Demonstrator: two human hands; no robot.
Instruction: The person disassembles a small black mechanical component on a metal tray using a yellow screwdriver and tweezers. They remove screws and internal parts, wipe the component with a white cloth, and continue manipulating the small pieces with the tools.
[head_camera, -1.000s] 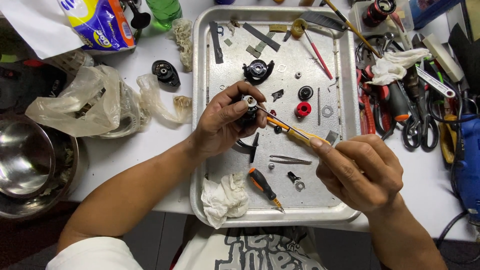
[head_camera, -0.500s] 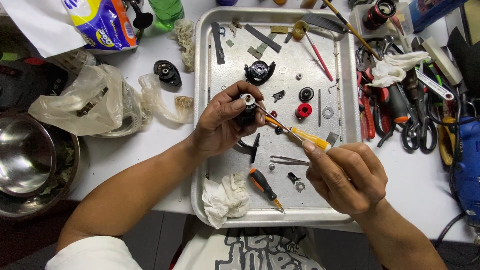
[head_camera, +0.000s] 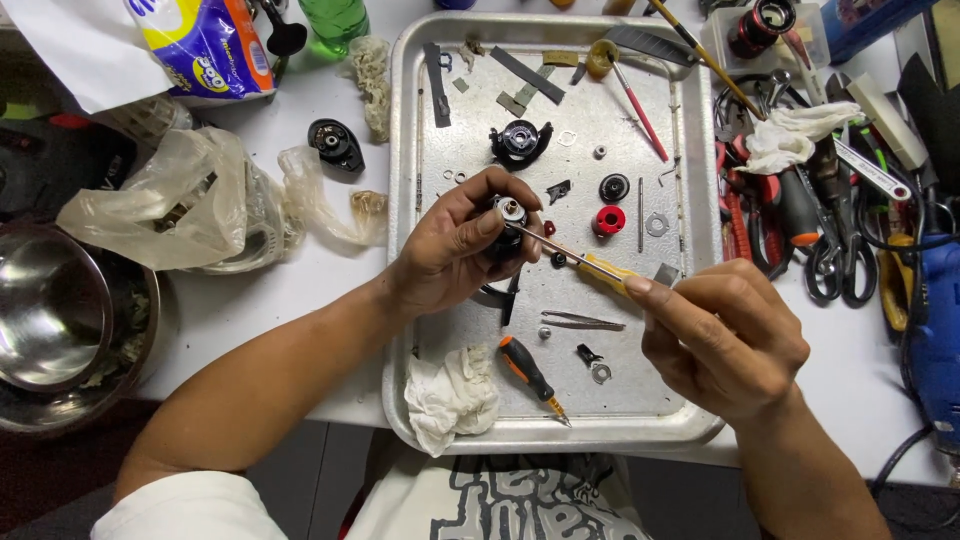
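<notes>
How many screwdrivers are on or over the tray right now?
2: a yellow-handled screwdriver in the right hand, tip at the part held by the left hand; an orange-and-black screwdriver lying near the tray's front edge. Others may hide in the tool pile.

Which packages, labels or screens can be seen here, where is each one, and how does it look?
Printed plastic package: top left of the white table, soft pack, yellow, blue and white.
Green bottle: top edge, right of that package, clear green plastic; any label is cut off.
Clear plastic bag: left of the metal tray, crumpled, no print visible.
No screens or signs are in view.
</notes>
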